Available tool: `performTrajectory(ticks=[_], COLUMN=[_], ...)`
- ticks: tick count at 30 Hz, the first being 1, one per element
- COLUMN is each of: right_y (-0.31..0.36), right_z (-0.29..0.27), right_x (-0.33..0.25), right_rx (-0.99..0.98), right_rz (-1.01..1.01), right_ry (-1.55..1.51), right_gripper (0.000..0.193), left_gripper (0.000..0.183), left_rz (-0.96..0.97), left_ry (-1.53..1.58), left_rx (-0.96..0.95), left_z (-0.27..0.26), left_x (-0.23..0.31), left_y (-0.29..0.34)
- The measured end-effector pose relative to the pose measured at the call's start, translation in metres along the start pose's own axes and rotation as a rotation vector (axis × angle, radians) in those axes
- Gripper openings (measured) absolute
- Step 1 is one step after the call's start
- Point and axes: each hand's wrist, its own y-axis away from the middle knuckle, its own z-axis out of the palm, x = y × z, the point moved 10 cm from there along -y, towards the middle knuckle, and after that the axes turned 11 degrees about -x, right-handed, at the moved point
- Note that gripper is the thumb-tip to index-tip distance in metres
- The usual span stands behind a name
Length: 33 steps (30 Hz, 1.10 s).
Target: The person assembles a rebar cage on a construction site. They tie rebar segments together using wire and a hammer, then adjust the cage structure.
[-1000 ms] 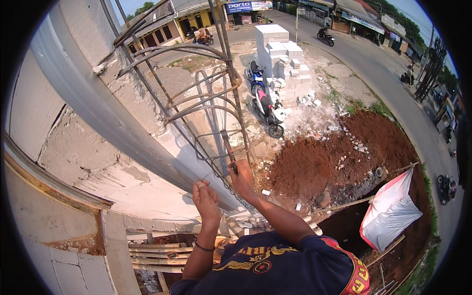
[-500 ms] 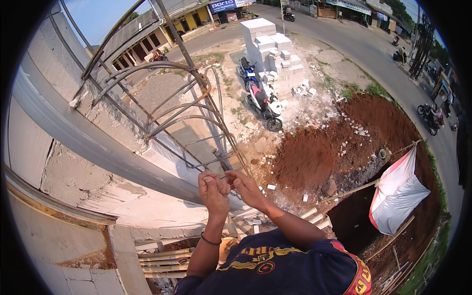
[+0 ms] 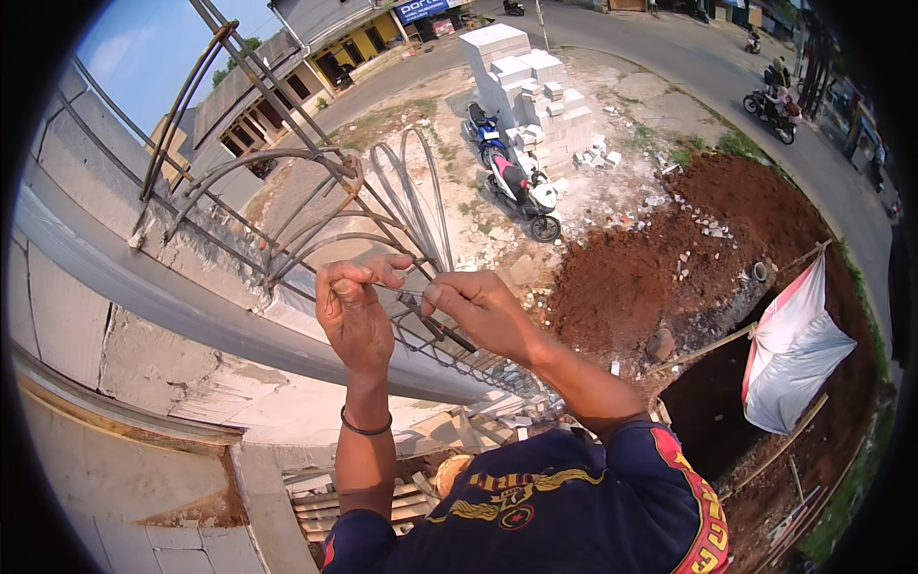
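Thin item point(image 3: 409, 293) btwn hands point(image 3: 361, 325) point(image 3: 490, 311) too small to ID.

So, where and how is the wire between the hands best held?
Likely pinched at both ends of its visible stretch, from left and right: the wire looks too thin for a palm grip and runs roughly sideways between the left hand and the right hand.

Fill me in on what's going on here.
A person is working bare-handed at a rusty rebar frame. The left hand and right hand are close together in front of it, with what looks like thin wire between their fingers. Whether the wire is fastened to any bar is unclear. Beyond, scooters stand beside stacked pale blocks.
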Motion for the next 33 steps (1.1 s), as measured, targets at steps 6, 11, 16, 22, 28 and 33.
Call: performTrajectory(ticks=[6, 11, 16, 22, 28, 33], right_y=[-0.034, -0.12, -0.215, -0.255, -0.272, -0.28], right_z=[-0.085, -0.143, -0.082, -0.047, -0.03, -0.024], right_x=[-0.071, -0.073, -0.04, -0.03, -0.017, -0.021], right_rx=[0.259, 0.537, 0.113, -0.321, -0.585, -0.58], right_rz=[-0.325, -0.041, -0.051, -0.22, -0.198, -0.175], right_ry=[0.125, 0.853, 1.046, 0.816, 0.714, 0.787], right_gripper=[0.025, 0.022, 0.022, 0.023, 0.02, 0.02], left_gripper=[0.039, 0.036, 0.045, 0.045, 0.024, 0.023], left_rz=[0.021, -0.278, -0.352, -0.386, -0.249, -0.373], left_ry=[-0.707, -0.994, -1.502, -1.258, -1.23, -0.946], left_rx=[0.103, 0.24, 0.126, -0.018, 0.065, 0.121], left_z=[-0.013, -0.096, -0.121, -0.123, -0.111, -0.122], left_x=[0.036, 0.034, 0.001, -0.008, 0.013, -0.004], left_y=[-0.033, -0.057, -0.083, -0.084, -0.084, -0.084])
